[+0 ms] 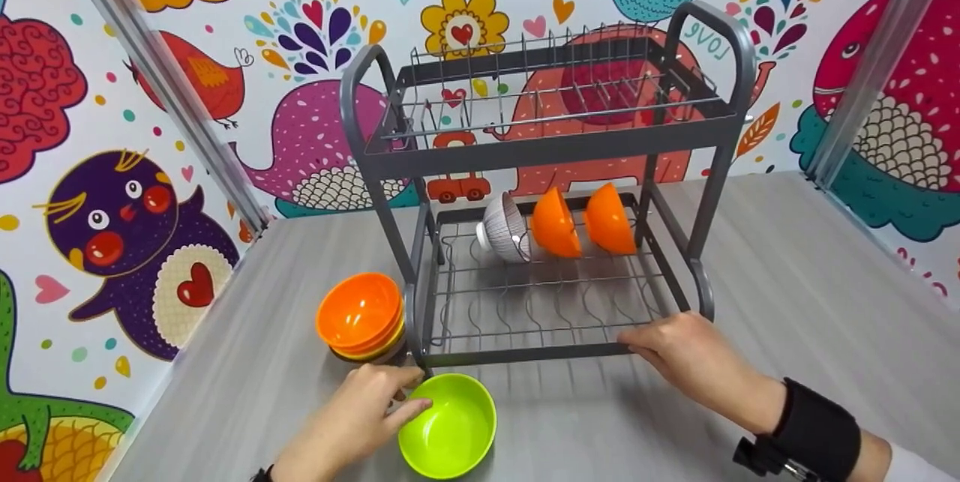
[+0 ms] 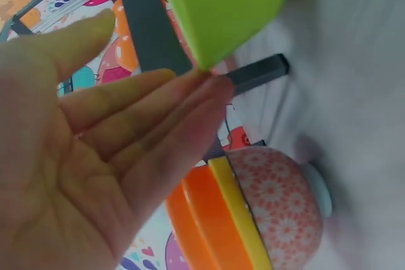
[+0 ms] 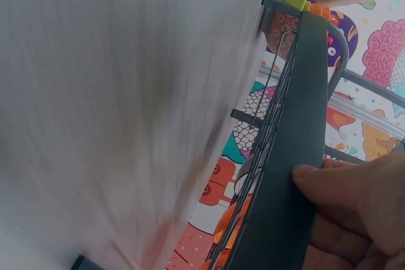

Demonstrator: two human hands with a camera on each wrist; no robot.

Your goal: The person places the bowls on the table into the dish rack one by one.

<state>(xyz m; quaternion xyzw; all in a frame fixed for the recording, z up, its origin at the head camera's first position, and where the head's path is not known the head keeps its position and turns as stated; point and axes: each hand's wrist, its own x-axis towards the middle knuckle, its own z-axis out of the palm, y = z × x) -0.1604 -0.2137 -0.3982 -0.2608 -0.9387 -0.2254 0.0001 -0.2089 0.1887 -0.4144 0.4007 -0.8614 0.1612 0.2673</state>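
Observation:
My left hand (image 1: 360, 407) is at the left rim of a lime green bowl (image 1: 454, 429), which stands upright on the table in front of a dark grey two-tier dish rack (image 1: 480, 161). Its thumb reaches over the bowl's rim in the head view. In the left wrist view the fingers are straight, with fingertips right at the green bowl (image 2: 228, 4). My right hand (image 1: 679, 351) pinches the lower front rail (image 3: 285, 156) of the rack near its right end, thumb on the outer face.
Left of the rack stands a stack of orange bowls (image 1: 360, 309) over a yellow one and a pink flower-patterned bowl (image 2: 278, 200). A grey striped bowl (image 1: 501, 231) and two orange bowls (image 1: 555, 223) stand on edge in the lower tier. Patterned walls enclose the table.

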